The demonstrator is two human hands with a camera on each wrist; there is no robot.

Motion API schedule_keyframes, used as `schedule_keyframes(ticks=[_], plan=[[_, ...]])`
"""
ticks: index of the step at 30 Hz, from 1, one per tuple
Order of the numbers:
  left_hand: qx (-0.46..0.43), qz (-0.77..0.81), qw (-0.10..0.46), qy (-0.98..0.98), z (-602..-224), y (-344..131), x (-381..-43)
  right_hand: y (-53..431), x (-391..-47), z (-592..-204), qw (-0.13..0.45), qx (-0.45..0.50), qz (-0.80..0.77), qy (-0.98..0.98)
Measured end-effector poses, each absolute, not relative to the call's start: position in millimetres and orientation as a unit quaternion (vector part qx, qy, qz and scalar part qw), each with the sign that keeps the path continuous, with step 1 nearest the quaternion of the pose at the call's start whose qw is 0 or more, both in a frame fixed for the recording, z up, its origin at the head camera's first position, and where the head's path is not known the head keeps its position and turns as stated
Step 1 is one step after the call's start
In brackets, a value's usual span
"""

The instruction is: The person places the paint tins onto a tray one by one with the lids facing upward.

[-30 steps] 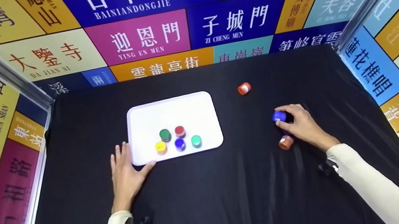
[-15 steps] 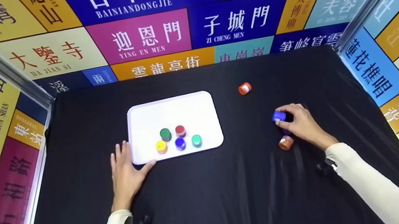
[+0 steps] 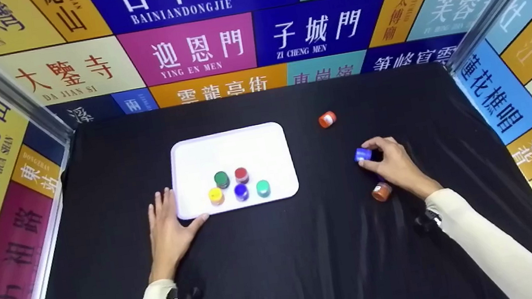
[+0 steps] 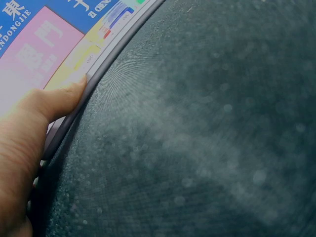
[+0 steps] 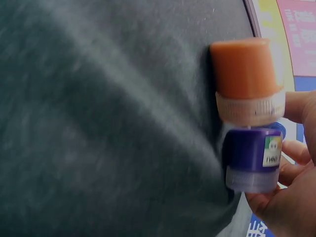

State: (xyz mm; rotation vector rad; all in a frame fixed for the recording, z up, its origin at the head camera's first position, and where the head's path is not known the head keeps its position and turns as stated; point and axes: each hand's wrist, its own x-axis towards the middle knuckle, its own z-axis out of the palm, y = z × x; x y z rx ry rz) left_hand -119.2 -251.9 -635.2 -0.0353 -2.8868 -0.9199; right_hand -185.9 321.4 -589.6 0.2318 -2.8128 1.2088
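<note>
Blue plastic makes the small round jar (image 3: 363,154) that the right hand (image 3: 396,164) pinches between its thumb and bent fingers. Close by that hand are a purple plastic jar (image 5: 252,155) and an orange-brown plastic jar (image 3: 381,192). The left hand (image 3: 170,232) has its fingers straight and its thumb spread wide, touching the edge of a white flat tray (image 3: 229,149) without gripping it. On the tray stand dark green (image 3: 221,179), red (image 3: 241,175), yellow (image 3: 216,196), blue (image 3: 241,192) and light green (image 3: 263,189) jars. Farther back, an orange-red jar (image 3: 327,119) lies on black cloth (image 3: 272,264).
</note>
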Motion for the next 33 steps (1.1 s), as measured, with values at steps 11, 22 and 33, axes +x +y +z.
schedule_keyframes(ticks=[11, 22, 33], plan=[[-0.015, -0.301, 0.065, -0.951, -636.4, -252.1, -120.2, 298.8, -193.5, -586.1, 0.04, 0.126, 0.389, -0.912], [-0.008, -0.299, 0.054, -0.953, -635.4, -253.2, -119.1, 264.5, -204.3, -580.9, 0.032, 0.193, 0.379, -0.904], [-0.011, -0.3, 0.057, -0.952, -637.2, -251.9, -120.8, 227.1, -211.4, -575.7, 0.009, 0.222, 0.372, -0.901]])
